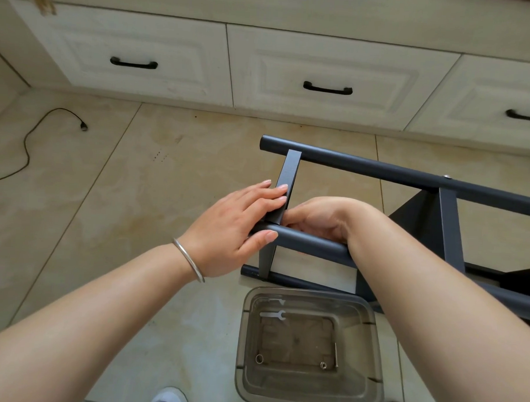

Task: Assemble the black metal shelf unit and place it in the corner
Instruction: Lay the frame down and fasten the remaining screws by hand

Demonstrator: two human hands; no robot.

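The black metal shelf unit (410, 176) lies on its side on the tiled floor, its round tubes running left to right. A flat black crossbar (289, 171) spans from the far tube to the near tube (313, 244). My left hand (238, 221) grips the joint where the crossbar meets the near tube, fingers flat on the bar, thumb under the tube. My right hand (320, 217) reaches behind that same joint, fingers curled and hidden by the bar. What they pinch is hidden.
A clear plastic container (309, 348) stands on the floor just below the frame, holding a small flat wrench (272, 314), a pin and a couple of small metal rings. White drawers (324, 72) line the far side. A black cable (29, 142) lies at left.
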